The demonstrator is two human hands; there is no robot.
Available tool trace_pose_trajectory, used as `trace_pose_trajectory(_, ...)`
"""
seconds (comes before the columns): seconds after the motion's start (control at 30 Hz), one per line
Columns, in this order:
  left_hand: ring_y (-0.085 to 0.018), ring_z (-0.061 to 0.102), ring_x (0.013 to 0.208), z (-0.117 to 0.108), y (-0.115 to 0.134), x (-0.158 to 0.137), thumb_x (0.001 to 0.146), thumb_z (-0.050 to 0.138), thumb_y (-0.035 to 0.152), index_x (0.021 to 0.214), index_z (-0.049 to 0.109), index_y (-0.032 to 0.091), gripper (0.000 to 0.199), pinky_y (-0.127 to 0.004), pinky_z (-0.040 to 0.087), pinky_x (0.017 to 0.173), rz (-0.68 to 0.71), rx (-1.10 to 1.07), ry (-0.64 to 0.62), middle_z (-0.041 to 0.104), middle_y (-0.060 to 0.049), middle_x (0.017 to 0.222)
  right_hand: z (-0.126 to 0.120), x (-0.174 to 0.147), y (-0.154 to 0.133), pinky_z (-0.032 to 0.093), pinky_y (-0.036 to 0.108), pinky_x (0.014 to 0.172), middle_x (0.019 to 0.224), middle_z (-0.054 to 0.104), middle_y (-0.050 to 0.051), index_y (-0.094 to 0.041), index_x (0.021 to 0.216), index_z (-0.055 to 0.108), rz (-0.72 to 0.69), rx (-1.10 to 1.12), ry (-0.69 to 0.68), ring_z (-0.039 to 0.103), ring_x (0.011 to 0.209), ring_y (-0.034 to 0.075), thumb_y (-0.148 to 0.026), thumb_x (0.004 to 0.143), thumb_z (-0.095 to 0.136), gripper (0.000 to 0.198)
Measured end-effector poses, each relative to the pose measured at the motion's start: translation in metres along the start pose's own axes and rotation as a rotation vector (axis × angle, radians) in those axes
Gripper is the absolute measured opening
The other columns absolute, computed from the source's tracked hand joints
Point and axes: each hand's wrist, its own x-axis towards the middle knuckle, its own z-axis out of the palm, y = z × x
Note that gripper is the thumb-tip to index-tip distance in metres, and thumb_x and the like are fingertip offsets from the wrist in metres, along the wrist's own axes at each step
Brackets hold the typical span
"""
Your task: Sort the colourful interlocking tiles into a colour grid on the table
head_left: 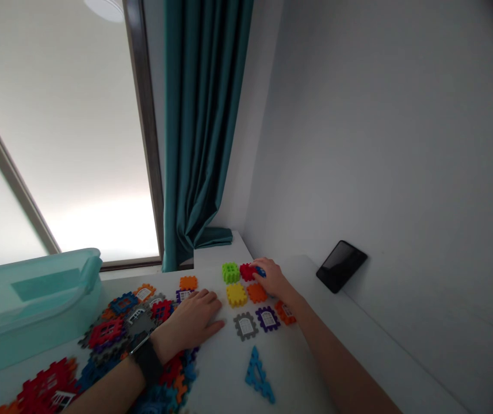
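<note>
My right hand (272, 278) reaches to the back of the table, its fingers closed on a blue tile (260, 271) that they partly cover. Just left of it lies a red tile (246, 272), then a stack of lime green tiles (230, 272). In front are a yellow tile (236, 295) and an orange tile (256, 292). Nearer still sit a grey window tile (245, 326), a purple one (267, 318) and an orange-red one (286, 313). My left hand (198, 319), with a watch at its wrist, rests palm down, fingers stretched, beside a purple window tile (182, 295).
A heap of mixed interlocking tiles (136, 322) spreads under and around my left forearm. Behind it stands a translucent teal bin (34, 310). A blue triangular piece (259, 375) lies near the front, and a black phone (341, 265) is by the wall. A green curtain (203, 126) hangs behind.
</note>
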Motion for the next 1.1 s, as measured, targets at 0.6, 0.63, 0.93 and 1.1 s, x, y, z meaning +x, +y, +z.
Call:
trace_pose_trajectory(0.6,-0.029,0.061,0.110,-0.030,-0.002,-0.023,0.099,0.056,0.036,0.114,0.067,0.022,0.023,-0.045,0.044,0.099,-0.070,0.025,0.102,0.066,-0.010,0.118,-0.012,-0.009,-0.092,0.041,0.046,0.108,0.122,0.070,0.009,-0.023,0.113,0.070,-0.284,0.080,0.014,0.060,0.119,0.026,-0.022,0.096,0.054,0.024)
trace_pose_trajectory(0.63,-0.029,0.061,0.109,-0.032,-0.003,-0.027,0.099,0.056,0.035,0.113,0.067,0.021,0.023,-0.044,0.044,0.099,-0.077,0.029,0.107,0.066,-0.010,0.117,-0.012,-0.011,-0.098,0.041,0.046,0.109,0.122,0.070,0.009,-0.023,0.113,0.070,-0.295,0.081,0.003,0.060,0.119,0.027,-0.022,0.097,0.053,0.024)
trace_pose_trajectory(0.93,-0.028,0.060,0.109,-0.050,-0.012,-0.073,0.100,0.054,0.034,0.112,0.067,0.025,0.020,-0.042,0.043,0.097,-0.125,0.075,0.151,0.067,-0.007,0.114,0.003,-0.027,-0.151,0.042,0.047,0.107,0.118,0.071,0.007,-0.023,0.111,0.070,-0.394,0.108,-0.109,0.062,0.115,0.026,-0.020,0.097,0.056,0.020)
trace_pose_trajectory(1.1,-0.029,0.060,0.110,-0.057,-0.016,-0.111,0.101,0.055,0.034,0.115,0.067,0.024,0.021,-0.043,0.042,0.099,-0.141,0.078,0.151,0.067,-0.008,0.115,0.016,-0.035,-0.179,0.045,0.046,0.101,0.113,0.071,0.008,-0.023,0.111,0.069,-0.483,0.135,-0.166,0.062,0.110,0.026,-0.018,0.096,0.058,0.019)
